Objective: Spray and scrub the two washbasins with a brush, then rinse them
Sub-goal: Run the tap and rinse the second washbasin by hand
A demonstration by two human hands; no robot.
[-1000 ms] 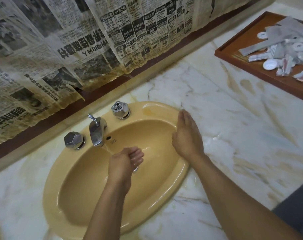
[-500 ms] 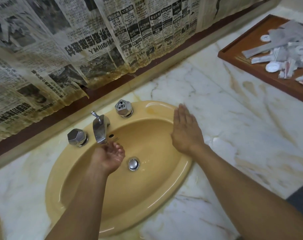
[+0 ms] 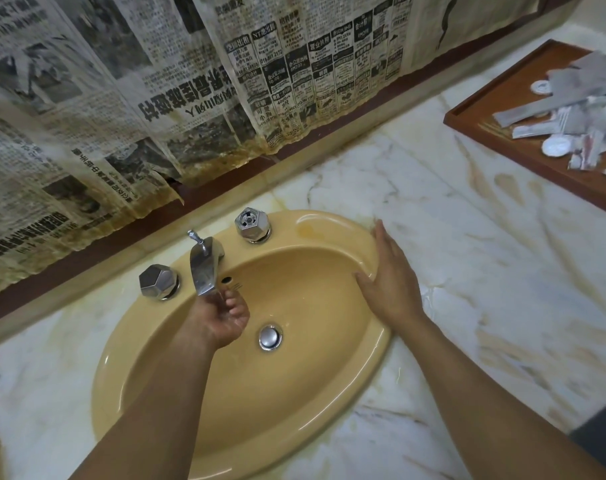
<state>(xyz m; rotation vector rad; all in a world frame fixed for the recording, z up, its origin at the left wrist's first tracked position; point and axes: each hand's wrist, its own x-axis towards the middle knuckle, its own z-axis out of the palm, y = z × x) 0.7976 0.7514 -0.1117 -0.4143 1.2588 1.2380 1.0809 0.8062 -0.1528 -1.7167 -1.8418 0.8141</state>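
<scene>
Spout [image 3: 204, 268], knobs [image 3: 158, 282] crowd basin [image 3: 294, 427] rear; left arm [image 3: 163, 393] spans bowl; counter [image 3: 502, 271] open up to tray [image 3: 485, 112].

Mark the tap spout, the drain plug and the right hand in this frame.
Tap spout [image 3: 204, 271], head view, middle of the chrome body.
Drain plug [image 3: 270, 337], head view, centre of the round cap.
Right hand [image 3: 389, 278], head view, back of the hand.

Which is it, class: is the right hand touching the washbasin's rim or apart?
Touching. The head view shows the right hand lying flat on the washbasin rim, thumb over its inner edge.
</scene>
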